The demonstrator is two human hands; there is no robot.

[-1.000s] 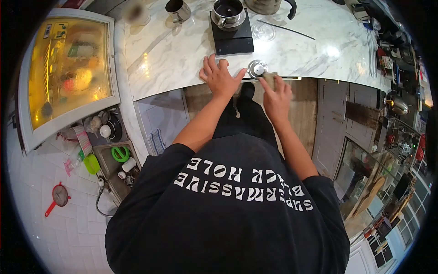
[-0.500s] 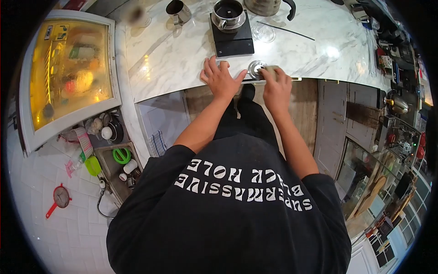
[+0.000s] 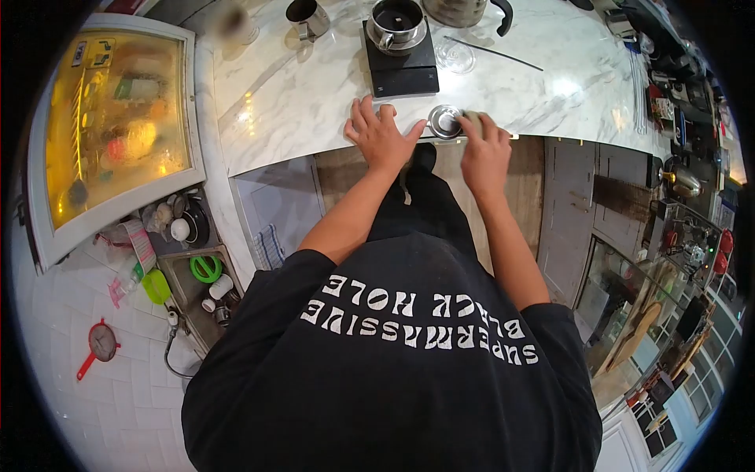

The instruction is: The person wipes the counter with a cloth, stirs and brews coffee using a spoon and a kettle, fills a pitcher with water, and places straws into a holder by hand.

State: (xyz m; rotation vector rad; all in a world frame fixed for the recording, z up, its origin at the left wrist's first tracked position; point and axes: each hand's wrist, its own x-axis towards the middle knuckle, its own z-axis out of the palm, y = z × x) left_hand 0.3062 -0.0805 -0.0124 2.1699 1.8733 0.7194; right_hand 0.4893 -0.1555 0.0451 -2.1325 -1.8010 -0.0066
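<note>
A small round metal dish (image 3: 446,122) lies at the counter's front edge between my hands. My left hand (image 3: 384,135) rests on the edge with its fingers spread, the thumb tip at the dish's left rim. In my right hand (image 3: 485,149), just right of the dish, is a small olive-grey cloth-like piece (image 3: 471,122), partly hidden by my fingers. Beyond the dish stands a black scale (image 3: 403,81). It carries a steel cup (image 3: 395,22) with a handle, dark inside, on a saucer.
A steel pitcher (image 3: 307,20) and a kettle (image 3: 456,9) stand at the back. A clear glass disc (image 3: 455,57) and a thin dark stick (image 3: 494,53) lie right of the scale. To the left are a sink (image 3: 182,293) with dishes and a yellow-lit glass door (image 3: 118,126).
My right hand has moved slightly right, off the dish with the cloth-like piece, so more of the dish's inside shows. My left hand stays in place.
</note>
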